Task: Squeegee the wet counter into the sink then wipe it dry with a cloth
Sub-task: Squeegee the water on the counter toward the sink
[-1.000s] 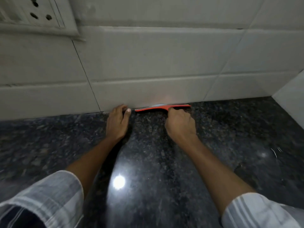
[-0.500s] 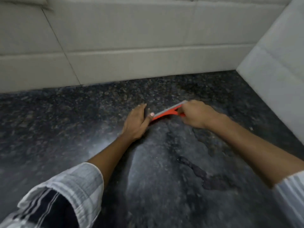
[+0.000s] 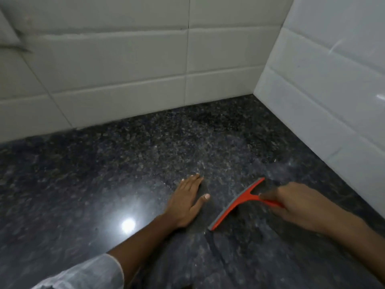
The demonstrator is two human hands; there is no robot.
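Clearly the squeegee stage is under way: the counter (image 3: 104, 174) shows wet streaks, and neither sink nor cloth is in view, so drying is yet to come. The right hand (image 3: 300, 203) is closed around the handle of the squeegee (image 3: 237, 203), which sits toward the counter's right side, clear of the back wall. Its blade runs diagonally, near-left to far-right, handle pointing right. The left hand (image 3: 185, 201) lies flat, fingers spread, holding nothing.

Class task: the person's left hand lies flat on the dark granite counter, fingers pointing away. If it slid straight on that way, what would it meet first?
Bare speckled dark granite counter lies ahead of the left hand; it would probably meet the white tiled back wall first.
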